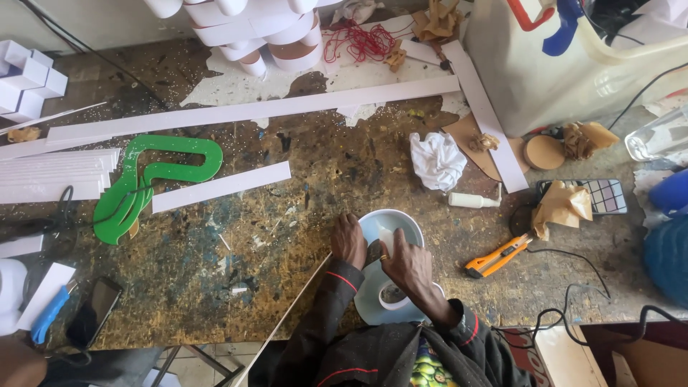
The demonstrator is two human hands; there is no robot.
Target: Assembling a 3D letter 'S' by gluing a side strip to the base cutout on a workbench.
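Both hands rest on a pale blue-white curved cut-out piece [390, 223] lying at the near edge of the stained workbench [287, 236]. My left hand [349, 240] presses on its left side, fingers curled. My right hand [407, 264], a ring on one finger, lies across its middle, and a small dark object [373, 251] sits between the two hands. Below the right hand a small white ring-shaped part [393, 295] sits on the pale piece. What either hand grips is hidden.
A green curved sign shape [147, 179] and long white plastic strips [251, 109] lie to the left. An orange utility knife [496, 257], white glue bottle [473, 200], crumpled white cloth [437, 159], calculator [605, 195] and black cables [566, 294] lie right. A phone [94, 312] sits near left.
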